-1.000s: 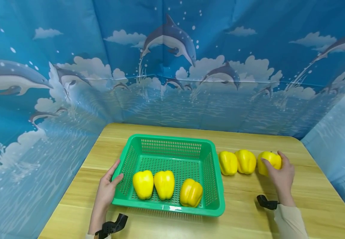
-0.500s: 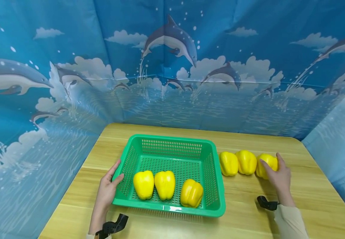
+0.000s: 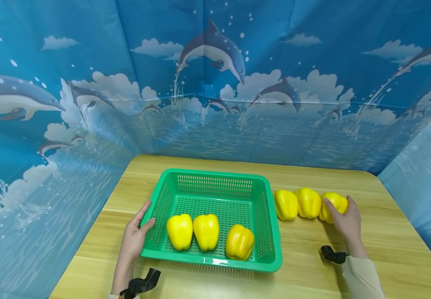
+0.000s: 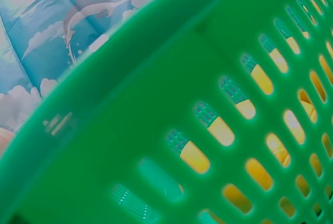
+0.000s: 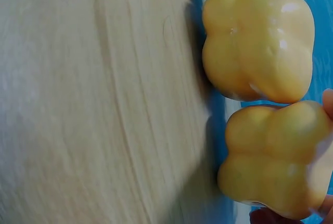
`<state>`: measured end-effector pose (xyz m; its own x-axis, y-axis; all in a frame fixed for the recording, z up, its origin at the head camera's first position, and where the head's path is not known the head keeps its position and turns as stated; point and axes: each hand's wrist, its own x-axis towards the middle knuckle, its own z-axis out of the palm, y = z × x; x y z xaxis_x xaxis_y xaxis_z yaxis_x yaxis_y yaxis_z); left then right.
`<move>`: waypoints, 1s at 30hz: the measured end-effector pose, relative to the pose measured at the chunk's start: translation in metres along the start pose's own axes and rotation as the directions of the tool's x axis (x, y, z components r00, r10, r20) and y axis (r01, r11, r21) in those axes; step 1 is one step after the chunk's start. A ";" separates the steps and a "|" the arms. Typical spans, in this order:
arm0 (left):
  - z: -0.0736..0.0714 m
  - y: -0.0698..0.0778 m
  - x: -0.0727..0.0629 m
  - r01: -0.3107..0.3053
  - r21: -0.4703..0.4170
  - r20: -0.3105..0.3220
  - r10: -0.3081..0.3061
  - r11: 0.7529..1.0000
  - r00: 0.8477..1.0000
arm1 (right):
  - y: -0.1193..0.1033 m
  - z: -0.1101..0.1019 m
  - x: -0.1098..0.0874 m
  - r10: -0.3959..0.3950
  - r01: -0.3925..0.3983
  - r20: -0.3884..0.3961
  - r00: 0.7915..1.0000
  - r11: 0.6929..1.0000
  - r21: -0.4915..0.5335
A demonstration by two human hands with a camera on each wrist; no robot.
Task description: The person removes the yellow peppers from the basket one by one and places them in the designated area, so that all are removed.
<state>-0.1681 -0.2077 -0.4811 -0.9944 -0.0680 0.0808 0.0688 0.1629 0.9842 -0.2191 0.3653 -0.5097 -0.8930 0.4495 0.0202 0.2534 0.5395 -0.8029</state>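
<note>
My left hand (image 3: 133, 238) holds the left side of a green plastic basket (image 3: 209, 261), thumb over the rim. Three yellow bell peppers lie inside: a left one (image 3: 179, 232), a middle one (image 3: 206, 232) and a right one (image 3: 239, 242). To the right of the basket, three more stand in a row on the table. My right hand (image 3: 348, 224) grips the outermost bell pepper (image 3: 338, 201), thumb on its near left and fingers on its right. In the right wrist view that pepper (image 5: 276, 156) sits against the neighbouring bell pepper (image 5: 260, 44).
The basket's slotted wall (image 4: 156, 94) fills most of the left wrist view. Nearest the basket on the right stands another bell pepper (image 3: 285, 205). Behind the wooden table (image 3: 301, 253) hangs a blue dolphin-print curtain (image 3: 200, 124).
The outermost bell pepper has come slightly left and nearer, up beside the middle one in its row, with my right hand on it. My left hand and the basket keep their place.
</note>
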 end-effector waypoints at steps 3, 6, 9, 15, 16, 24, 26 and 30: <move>-0.001 0.000 0.001 0.013 -0.002 0.014 -0.013 1.000 1.000 | -0.001 0.000 0.000 0.001 -0.001 0.004 1.000 1.000 -0.003; -0.001 0.000 0.001 0.016 -0.001 0.018 -0.016 1.000 1.000 | -0.003 0.001 0.000 0.002 -0.002 0.014 1.000 1.000 -0.005; -0.002 0.001 0.001 0.015 0.001 0.016 -0.015 1.000 1.000 | -0.003 0.002 -0.001 -0.001 0.001 0.026 1.000 1.000 0.006; -0.002 0.000 0.000 0.018 -0.001 0.016 -0.018 1.000 1.000 | -0.003 0.002 -0.003 -0.017 0.016 0.039 0.999 1.000 0.024; -0.002 0.000 0.000 0.018 0.000 0.016 -0.018 1.000 1.000 | -0.003 0.002 -0.003 -0.017 0.016 0.039 0.999 1.000 0.026; -0.001 -0.001 0.000 -0.002 0.003 0.018 0.002 1.000 1.000 | 0.001 0.003 -0.003 -0.006 0.005 0.018 1.000 0.999 0.042; -0.001 -0.001 0.000 -0.004 -0.003 0.021 0.004 1.000 1.000 | 0.002 0.002 -0.003 -0.007 0.007 0.001 1.000 0.999 0.040; -0.001 -0.001 0.000 -0.001 -0.002 0.022 0.001 1.000 1.000 | 0.003 0.002 -0.004 -0.005 0.005 -0.034 0.999 1.000 0.018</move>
<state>-0.1677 -0.2089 -0.4816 -0.9958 -0.0462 0.0785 0.0702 0.1609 0.9845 -0.2151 0.3636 -0.5132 -0.8812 0.4707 0.0442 0.2417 0.5290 -0.8135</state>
